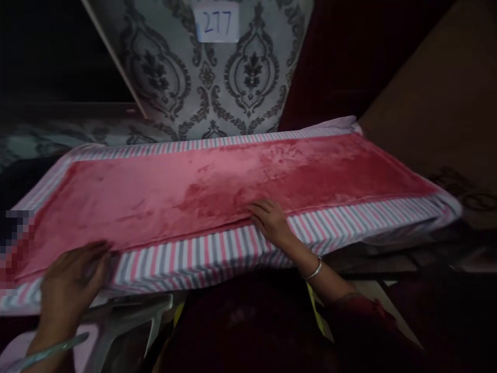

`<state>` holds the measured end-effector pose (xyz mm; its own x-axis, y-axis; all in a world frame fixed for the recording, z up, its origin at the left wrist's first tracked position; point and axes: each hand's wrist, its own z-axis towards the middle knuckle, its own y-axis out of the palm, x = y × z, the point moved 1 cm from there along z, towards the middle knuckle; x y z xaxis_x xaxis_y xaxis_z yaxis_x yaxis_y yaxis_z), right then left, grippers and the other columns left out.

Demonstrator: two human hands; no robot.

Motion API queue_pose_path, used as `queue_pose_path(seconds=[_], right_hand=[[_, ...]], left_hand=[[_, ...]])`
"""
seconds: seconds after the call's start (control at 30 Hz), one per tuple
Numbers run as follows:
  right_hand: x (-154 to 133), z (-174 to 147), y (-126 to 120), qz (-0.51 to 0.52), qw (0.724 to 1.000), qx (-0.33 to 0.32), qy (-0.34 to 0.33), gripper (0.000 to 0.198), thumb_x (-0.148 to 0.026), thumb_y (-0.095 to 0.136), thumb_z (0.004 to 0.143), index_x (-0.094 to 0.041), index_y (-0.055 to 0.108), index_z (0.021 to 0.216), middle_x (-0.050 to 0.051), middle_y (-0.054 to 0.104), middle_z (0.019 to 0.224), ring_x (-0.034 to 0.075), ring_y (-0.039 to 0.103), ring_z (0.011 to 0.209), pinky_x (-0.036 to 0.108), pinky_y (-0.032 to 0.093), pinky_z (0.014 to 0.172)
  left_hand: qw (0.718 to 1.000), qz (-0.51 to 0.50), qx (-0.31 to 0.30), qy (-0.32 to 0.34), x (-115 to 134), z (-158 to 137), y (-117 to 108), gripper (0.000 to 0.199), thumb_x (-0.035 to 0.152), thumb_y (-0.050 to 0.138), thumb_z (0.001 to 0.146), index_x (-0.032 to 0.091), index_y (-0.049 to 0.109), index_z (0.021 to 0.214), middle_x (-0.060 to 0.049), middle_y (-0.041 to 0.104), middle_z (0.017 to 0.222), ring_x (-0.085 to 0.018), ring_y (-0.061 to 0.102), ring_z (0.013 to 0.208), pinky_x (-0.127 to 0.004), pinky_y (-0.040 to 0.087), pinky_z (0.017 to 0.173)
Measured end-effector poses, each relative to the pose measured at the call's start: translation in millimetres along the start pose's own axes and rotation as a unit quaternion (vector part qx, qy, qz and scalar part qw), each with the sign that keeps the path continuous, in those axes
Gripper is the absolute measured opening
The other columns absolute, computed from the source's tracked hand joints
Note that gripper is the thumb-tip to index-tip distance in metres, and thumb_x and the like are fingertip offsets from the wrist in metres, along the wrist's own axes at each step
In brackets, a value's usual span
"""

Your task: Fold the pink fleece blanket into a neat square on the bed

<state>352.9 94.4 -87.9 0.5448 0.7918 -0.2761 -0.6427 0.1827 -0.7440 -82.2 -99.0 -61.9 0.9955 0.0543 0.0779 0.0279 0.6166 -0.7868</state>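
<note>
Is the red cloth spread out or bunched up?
Spread out: the red cloth lies flat over the striped cloth, which shows along its long edges. Whether it is doubled, I cannot tell.

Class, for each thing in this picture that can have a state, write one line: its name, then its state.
Red cloth: spread out, unevenly shaded
Striped cloth: beneath the red cloth, its borders showing
Left hand: open, blurred, at the red cloth's near edge
Right hand: open, fingers on the red cloth
Number sign: facing us, reads 277
Left bracelet: worn
Right bracelet: worn
</note>
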Motion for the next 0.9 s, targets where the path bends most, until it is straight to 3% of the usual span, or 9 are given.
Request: queue_pose_path(seconds=[0.07, 0.17, 0.27, 0.37, 0.47, 0.57, 0.67, 0.77, 0.9], right_hand=[[17, -9, -15, -0.031, 0.999, 0.002, 0.031, 0.030, -0.020, 0.052, 0.100, -0.018, 0.071, 0.123, 0.012, 0.070, 0.118, 0.026, 0.060, 0.108, 0.043, 0.049, 0.095], [42, -24, -36, -0.067, 0.995, -0.009, 0.076, 0.031, -0.021, 0.052, 0.100, -0.017, 0.071, 0.125, 0.013, 0.070, 0.120, 0.028, 0.060, 0.109, 0.045, 0.048, 0.096], [61, -36, -48, -0.087, 0.990, -0.030, 0.111, 0.033, -0.022, 0.051, 0.100, -0.020, 0.071, 0.125, 0.012, 0.070, 0.125, 0.029, 0.060, 0.113, 0.047, 0.048, 0.098], [68, -41, -50, -0.089, 0.987, -0.044, 0.123, 0.035, -0.022, 0.050, 0.100, -0.023, 0.071, 0.128, 0.011, 0.067, 0.134, 0.029, 0.059, 0.121, 0.048, 0.047, 0.103], [69, -41, -48, -0.085, 0.986, -0.047, 0.136, 0.037, -0.021, 0.051, 0.100, -0.025, 0.070, 0.130, 0.009, 0.064, 0.139, 0.028, 0.057, 0.128, 0.050, 0.045, 0.107], [70, -38, -46, -0.082, 0.982, -0.046, 0.161, 0.040, -0.017, 0.051, 0.098, -0.025, 0.069, 0.133, 0.008, 0.063, 0.141, 0.028, 0.056, 0.130, 0.050, 0.045, 0.108], [71, -35, -45, -0.076, 0.980, -0.044, 0.178, 0.041, -0.013, 0.049, 0.097, -0.024, 0.071, 0.129, 0.007, 0.067, 0.136, 0.027, 0.058, 0.129, 0.048, 0.046, 0.107], [71, -36, -45, -0.070, 0.981, -0.032, 0.177, 0.039, -0.010, 0.047, 0.097, -0.022, 0.074, 0.124, 0.007, 0.071, 0.129, 0.026, 0.058, 0.129, 0.046, 0.045, 0.106], [67, -36, -49, -0.073, 0.981, -0.031, 0.176, 0.038, -0.010, 0.049, 0.097, -0.023, 0.075, 0.121, 0.007, 0.070, 0.131, 0.025, 0.058, 0.129, 0.044, 0.045, 0.106]], left_hand=[[0.999, -0.010, 0.029, 0.019, 18, 10, 3, 0.032, 0.050, 0.050, 0.097, 0.024, 0.069, 0.101, -0.004, 0.076, 0.102, -0.023, 0.069, 0.093, -0.040, 0.056, 0.087], [0.994, -0.063, 0.041, 0.078, 73, 32, 18, 0.021, 0.039, 0.056, 0.096, 0.022, 0.068, 0.100, -0.007, 0.075, 0.100, -0.025, 0.069, 0.093, -0.042, 0.056, 0.086], [0.976, -0.156, 0.000, 0.153, 149, 56, 44, 0.019, 0.030, 0.055, 0.097, 0.020, 0.069, 0.105, -0.009, 0.075, 0.105, -0.024, 0.069, 0.099, -0.040, 0.056, 0.088], [0.954, -0.184, -0.080, 0.221, 222, 75, 70, 0.027, 0.025, 0.048, 0.100, 0.017, 0.068, 0.117, -0.012, 0.073, 0.115, -0.026, 0.066, 0.110, -0.042, 0.051, 0.098], [0.950, -0.164, -0.129, 0.233, 271, 90, 86, 0.030, 0.025, 0.051, 0.099, 0.013, 0.065, 0.123, -0.016, 0.069, 0.122, -0.028, 0.062, 0.113, -0.043, 0.049, 0.100], [0.948, -0.120, -0.177, 0.234, 292, 101, 93, 0.024, 0.023, 0.054, 0.097, 0.013, 0.069, 0.113, -0.016, 0.069, 0.118, -0.031, 0.061, 0.105, -0.045, 0.051, 0.090], [0.948, -0.089, -0.195, 0.236, 294, 106, 97, 0.025, 0.010, 0.050, 0.094, 0.014, 0.073, 0.104, -0.014, 0.072, 0.112, -0.031, 0.061, 0.098, -0.044, 0.051, 0.084], [0.949, -0.103, -0.167, 0.248, 287, 105, 103, 0.034, 0.002, 0.046, 0.089, 0.014, 0.074, 0.104, -0.013, 0.073, 0.112, -0.029, 0.062, 0.097, -0.042, 0.050, 0.084], [0.944, -0.117, -0.120, 0.285, 278, 101, 113, 0.034, 0.008, 0.045, 0.093, 0.016, 0.075, 0.105, -0.014, 0.074, 0.110, -0.029, 0.064, 0.097, -0.042, 0.052, 0.080]])
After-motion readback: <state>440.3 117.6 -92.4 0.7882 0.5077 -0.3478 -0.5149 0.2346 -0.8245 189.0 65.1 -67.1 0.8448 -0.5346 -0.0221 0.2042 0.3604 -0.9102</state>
